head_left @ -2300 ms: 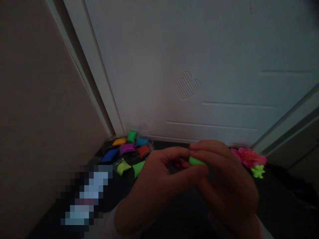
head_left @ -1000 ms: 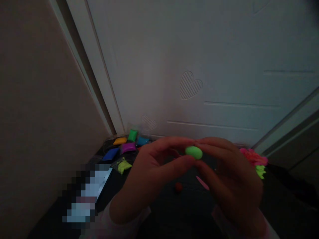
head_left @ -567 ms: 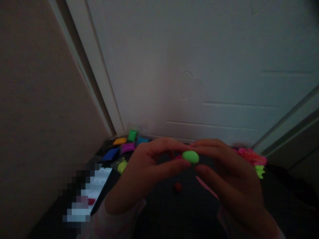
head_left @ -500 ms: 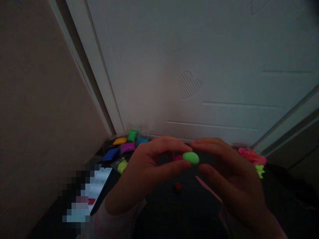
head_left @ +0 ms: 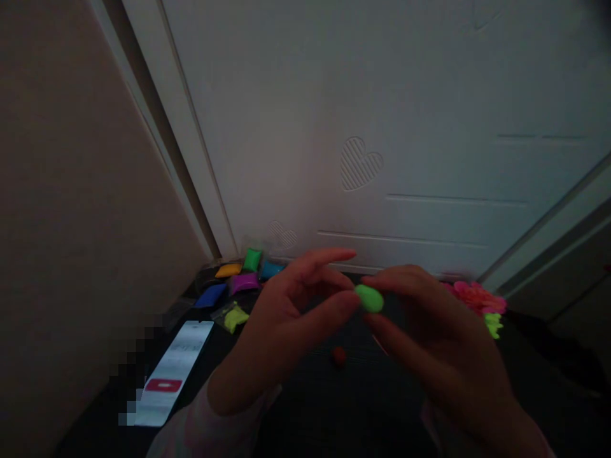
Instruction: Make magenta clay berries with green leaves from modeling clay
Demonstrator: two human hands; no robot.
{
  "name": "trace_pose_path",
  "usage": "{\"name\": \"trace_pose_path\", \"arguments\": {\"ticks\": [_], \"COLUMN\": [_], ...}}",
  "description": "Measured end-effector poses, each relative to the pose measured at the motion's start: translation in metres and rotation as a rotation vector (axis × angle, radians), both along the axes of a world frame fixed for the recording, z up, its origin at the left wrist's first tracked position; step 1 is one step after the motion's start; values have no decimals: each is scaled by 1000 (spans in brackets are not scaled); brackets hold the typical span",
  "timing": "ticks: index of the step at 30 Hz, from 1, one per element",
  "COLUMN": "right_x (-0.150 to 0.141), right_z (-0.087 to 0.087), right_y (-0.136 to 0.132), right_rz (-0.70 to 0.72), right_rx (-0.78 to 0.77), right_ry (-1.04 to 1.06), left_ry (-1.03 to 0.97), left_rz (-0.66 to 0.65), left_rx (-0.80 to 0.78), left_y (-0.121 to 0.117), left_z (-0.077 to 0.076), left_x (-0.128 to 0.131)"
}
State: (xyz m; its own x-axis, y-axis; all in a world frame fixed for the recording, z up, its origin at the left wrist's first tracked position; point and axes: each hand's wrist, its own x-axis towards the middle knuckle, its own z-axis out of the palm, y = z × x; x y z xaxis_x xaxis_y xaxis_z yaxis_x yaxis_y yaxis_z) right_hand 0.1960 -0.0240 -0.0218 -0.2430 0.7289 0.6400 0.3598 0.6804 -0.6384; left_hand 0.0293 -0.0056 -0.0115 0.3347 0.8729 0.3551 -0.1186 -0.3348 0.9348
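Observation:
A smooth, egg-shaped lump of light green modelling clay [head_left: 370,299] is held up between my hands. My right hand [head_left: 436,331] pinches it between thumb and fingertips. On the other side, the thumb of my left hand [head_left: 296,324] touches the clay's left end, while its forefinger is stretched out and raised away from it. Below them a small dark red ball [head_left: 338,357] lies on the dark table [head_left: 324,413]. Only a thin edge of a pink tool shows beside my right thumb; the rest is hidden.
At the back left lie packets of coloured clay, among them a purple one [head_left: 245,283], a blue one [head_left: 210,295] and a yellow-green one [head_left: 235,317]. A lit phone [head_left: 174,369] lies nearer. Pink flower-like pieces [head_left: 477,298] sit at right. A white door panel [head_left: 286,127] rises behind.
My left forefinger has lifted off the green clay, and my right thumb and fingers have closed on it. The clay has tilted. The pink tool is now mostly covered by my right hand.

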Motion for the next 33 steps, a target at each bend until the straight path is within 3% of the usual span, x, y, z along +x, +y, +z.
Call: {"name": "trace_pose_path", "arguments": {"ticks": [3, 8, 11, 16, 19, 22, 26, 29, 33], "right_x": [3, 10, 11, 10, 11, 14, 16, 15, 12], "right_z": [-1, -3, -4, -4, -4, -3, -3, -3, -1], "right_y": [-1, 1, 2, 5, 8, 11, 11, 9, 5], "right_rz": [-14, -56, -54, -62, -60, -40, -34, -36, -21], "right_rx": [-125, -236, -262, -242, -259, -292, -369, -408, -415], "right_ry": [187, 361, 380, 467, 499, 486, 418, 410, 441], "left_ry": [285, 1257, 1468, 1396, 1313, 1111, 514, 364, 325], "left_rz": [-17, -74, -93, -249, -314, -380, -387, -245, -143], "left_rx": [57, 205, 190, 150, 164, 145, -19, -45, -6], "left_y": [9, 19, 18, 27, 35, 38, 32, 22, 8], "left_z": [-5, -33, -53, -81, -82, -68, -38, -18, -2], "left_x": [-3, 11, 27, 41, 41, 35, 19, 6, 0]}}
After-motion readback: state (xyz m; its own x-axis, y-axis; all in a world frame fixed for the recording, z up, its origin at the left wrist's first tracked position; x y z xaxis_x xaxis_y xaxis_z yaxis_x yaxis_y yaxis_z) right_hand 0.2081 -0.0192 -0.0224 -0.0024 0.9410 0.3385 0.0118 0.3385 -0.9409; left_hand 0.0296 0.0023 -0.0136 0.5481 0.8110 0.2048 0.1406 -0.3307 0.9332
